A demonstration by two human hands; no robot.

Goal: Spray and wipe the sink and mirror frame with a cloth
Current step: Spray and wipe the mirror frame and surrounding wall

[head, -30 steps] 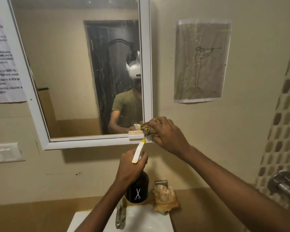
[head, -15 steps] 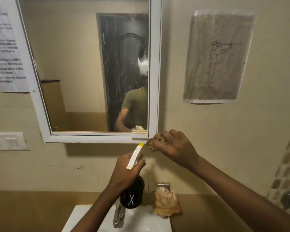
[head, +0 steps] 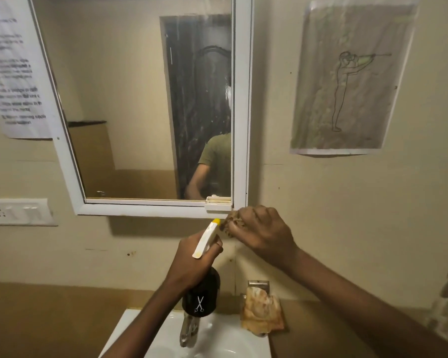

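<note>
A white-framed mirror point(head: 241, 104) hangs on the beige wall. My right hand point(head: 263, 233) is closed around a bunched brown cloth point(head: 230, 224), held just below the frame's lower right corner. My left hand point(head: 194, 262) grips a black spray bottle point(head: 201, 298) with a white trigger head and yellow nozzle point(head: 208, 237); the nozzle points up toward the cloth. The white sink point(head: 217, 339) lies below, partly hidden by my left forearm.
A metal tap point(head: 188, 332) stands at the sink's back edge. A crumpled tan cloth point(head: 261, 313) hangs from a metal holder right of it. A drawing on paper point(head: 347, 81) and a printed notice point(head: 13, 73) flank the mirror. A switch plate point(head: 18, 211) sits lower left.
My right hand with the cloth has dropped from the frame's lower right corner to just beneath it. The view has shifted, so the mirror sits more to the right. The bottle stays raised.
</note>
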